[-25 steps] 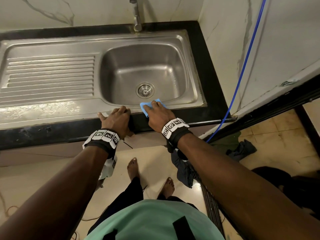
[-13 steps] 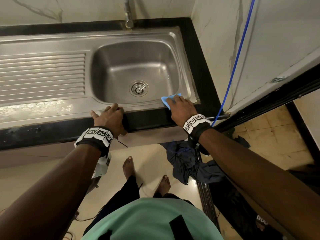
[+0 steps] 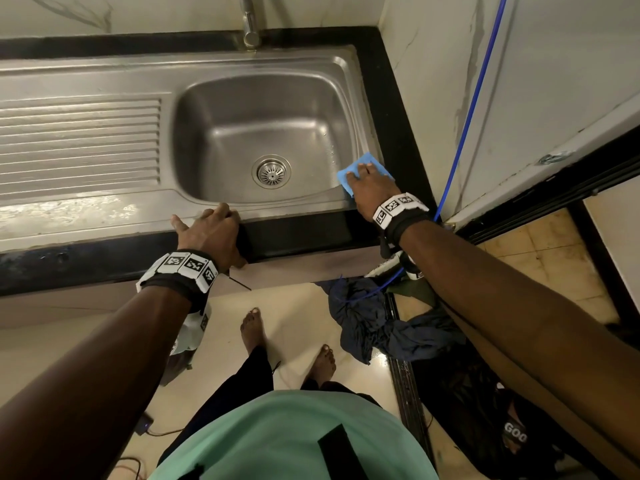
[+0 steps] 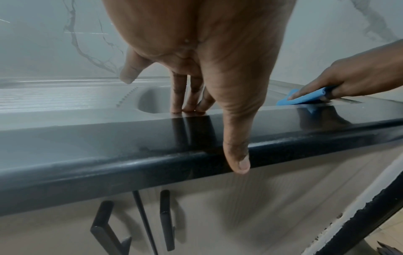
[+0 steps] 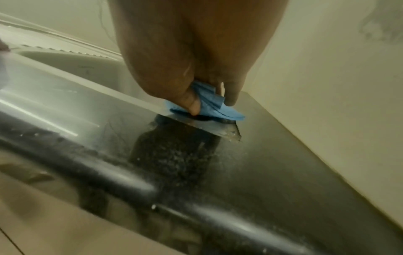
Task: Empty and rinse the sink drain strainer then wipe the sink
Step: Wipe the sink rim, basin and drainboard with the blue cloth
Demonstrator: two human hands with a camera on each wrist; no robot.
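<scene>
The steel sink [image 3: 104,209] has its round drain strainer [image 3: 271,172] seated in the basin floor. My right hand [image 3: 365,180] holds a blue cloth [image 3: 367,161] down on the sink's front right corner. In the right wrist view the blue cloth [image 5: 212,107] is bunched and pinched between the thumb and a finger of my right hand [image 5: 209,101]. My left hand [image 3: 213,225] rests on the front rim, left of the strainer. In the left wrist view the straight fingers [image 4: 187,103] touch the rim, the thumb hangs over the counter edge, and the blue cloth [image 4: 305,99] shows at the right.
A tap [image 3: 251,26] stands behind the basin and a ribbed drainboard [image 3: 79,143] lies to its left. A black counter [image 3: 311,235] frames the sink, with a wall close on the right. A blue cable [image 3: 467,109] runs down that wall. Dark clothes [image 3: 374,323] lie on the floor.
My right hand has slid the blue cloth rightward along the front rim, from near the strainer to the right corner. My left hand has stayed on the rim.
</scene>
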